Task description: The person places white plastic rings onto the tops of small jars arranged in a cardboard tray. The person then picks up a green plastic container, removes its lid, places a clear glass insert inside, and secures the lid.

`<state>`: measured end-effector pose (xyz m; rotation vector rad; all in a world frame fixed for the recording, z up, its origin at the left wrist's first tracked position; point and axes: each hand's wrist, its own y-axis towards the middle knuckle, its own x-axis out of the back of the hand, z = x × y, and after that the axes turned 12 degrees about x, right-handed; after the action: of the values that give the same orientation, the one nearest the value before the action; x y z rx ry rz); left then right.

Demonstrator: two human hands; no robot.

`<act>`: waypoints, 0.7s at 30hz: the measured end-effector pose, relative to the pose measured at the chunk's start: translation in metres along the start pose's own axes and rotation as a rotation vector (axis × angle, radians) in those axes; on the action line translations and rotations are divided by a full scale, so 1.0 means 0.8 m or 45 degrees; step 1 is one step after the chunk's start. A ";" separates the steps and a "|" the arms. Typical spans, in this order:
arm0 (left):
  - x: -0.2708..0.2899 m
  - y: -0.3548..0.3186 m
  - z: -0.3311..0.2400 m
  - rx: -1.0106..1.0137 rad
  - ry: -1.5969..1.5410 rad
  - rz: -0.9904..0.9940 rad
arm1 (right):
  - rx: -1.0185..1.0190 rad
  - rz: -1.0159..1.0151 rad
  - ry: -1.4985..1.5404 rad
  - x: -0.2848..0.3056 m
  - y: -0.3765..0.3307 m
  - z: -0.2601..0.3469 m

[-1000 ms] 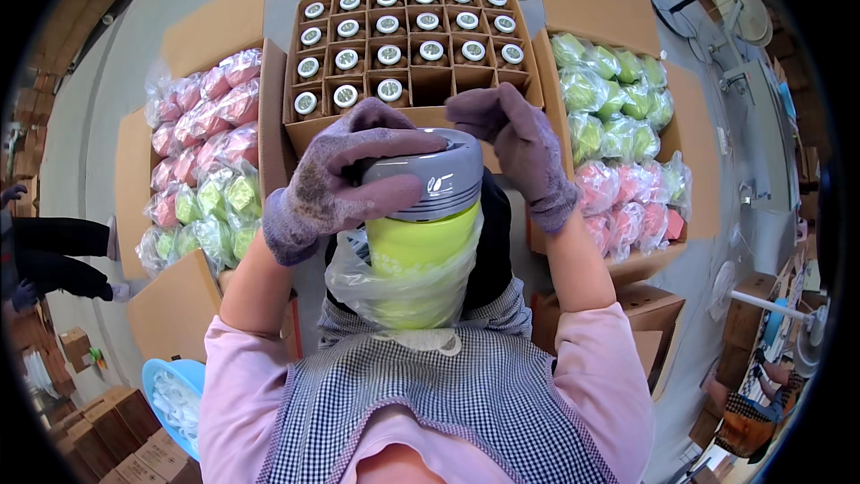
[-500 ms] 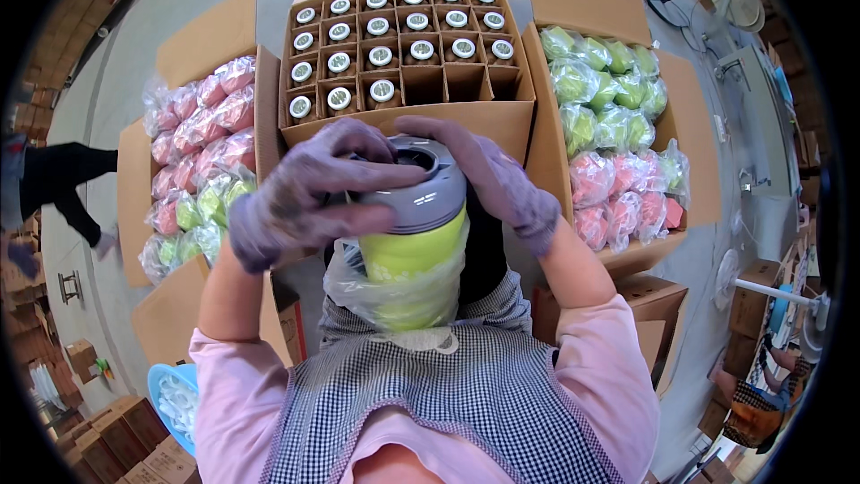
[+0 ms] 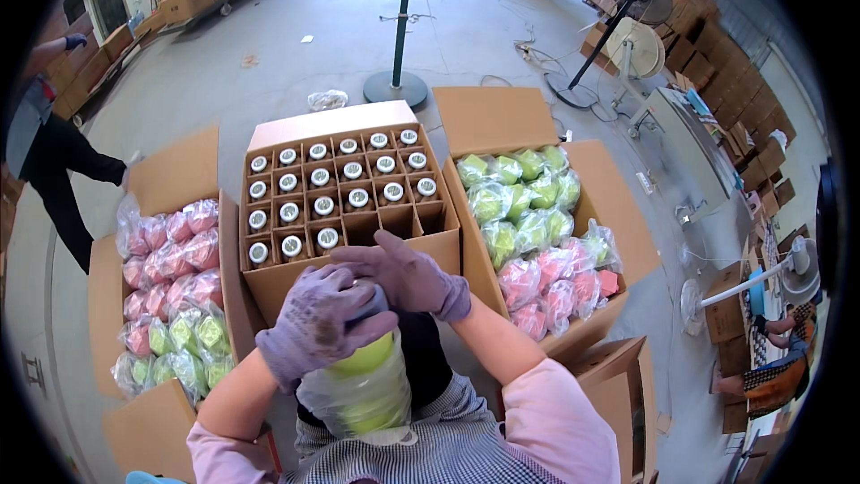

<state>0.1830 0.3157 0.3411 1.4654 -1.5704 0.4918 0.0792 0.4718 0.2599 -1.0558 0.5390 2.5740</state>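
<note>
Upright in front of my body stands a green flask (image 3: 369, 358) with a grey top (image 3: 369, 305). A clear plastic bag (image 3: 358, 405) is bunched around its lower part. My left hand (image 3: 313, 327), in a stained purple glove, is wrapped over the grey top, with the thumb reaching across its near side. My right hand (image 3: 419, 280), gloved too, is at the far right side of the top with its fingers stretched out and apart. Whether its palm touches the flask I cannot tell. Both hands hide most of the grey top.
Ahead is a divided carton (image 3: 278, 291) of white-lidded containers. Cartons of bagged pink and green items flank it: left carton (image 3: 231, 260), right carton (image 3: 479, 273). A fan stand (image 3: 396, 90) rises behind. A person (image 3: 67, 161) walks at far left.
The view has tilted up, showing more floor and the fans. My right hand has shifted over the flask's top, its fingers now stretched out. My left hand stays on the top.
</note>
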 end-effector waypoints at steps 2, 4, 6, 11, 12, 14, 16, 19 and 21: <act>-0.004 -0.003 -0.020 0.022 0.240 -0.033 | 0.011 -0.061 -0.459 -0.016 -0.001 -0.011; -0.022 0.001 -0.039 0.162 0.573 0.029 | 0.561 0.492 -0.775 -0.015 0.004 -0.014; -0.019 0.018 -0.057 0.316 0.701 0.376 | 0.584 0.505 -0.496 -0.005 0.010 -0.024; 0.021 0.002 -0.002 -0.068 -0.134 0.303 | 0.227 0.261 -1.167 -0.009 -0.010 0.006; 0.025 -0.013 0.030 -0.030 -0.536 0.353 | 0.147 0.261 -1.323 -0.021 -0.005 0.012; 0.010 -0.003 0.012 -0.101 -0.477 0.145 | 0.355 0.408 -1.289 -0.009 0.008 -0.004; -0.017 0.004 -0.036 0.037 0.183 -0.089 | 0.291 0.405 -0.924 0.037 0.011 -0.035; -0.021 -0.003 -0.030 0.337 0.312 0.305 | 0.287 0.434 -0.837 0.046 0.007 -0.052; -0.006 0.008 -0.002 0.083 -0.236 0.329 | 0.028 0.196 -0.487 0.029 -0.005 -0.025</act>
<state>0.1766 0.3209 0.3398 1.3955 -1.9207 0.5731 0.0772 0.4692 0.2290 -0.5082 0.5630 2.7979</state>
